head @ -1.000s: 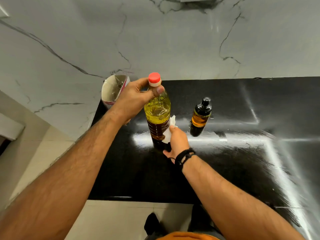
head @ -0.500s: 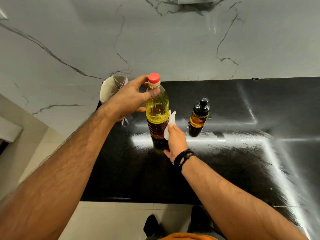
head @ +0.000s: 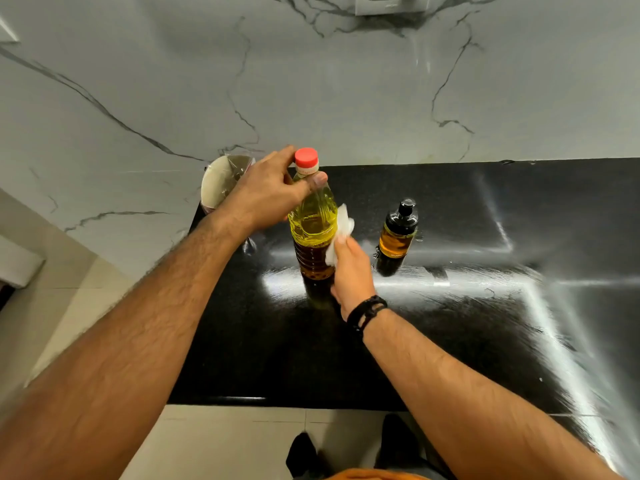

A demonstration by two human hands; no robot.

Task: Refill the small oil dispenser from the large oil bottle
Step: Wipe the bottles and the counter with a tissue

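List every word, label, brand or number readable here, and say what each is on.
None can be read.
Small oil dispenser: faint print low on the amber body, too small and blurred.
Large oil bottle: band under the red cap, marks too blurred.
Wall plate: nothing legible.

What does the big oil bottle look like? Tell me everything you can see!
The large oil bottle is clear ribbed plastic with a red cap screwed on and yellow oil inside. It stands upright on the black counter. The left hand grips its neck, and the right hand presses a white tissue against its side.
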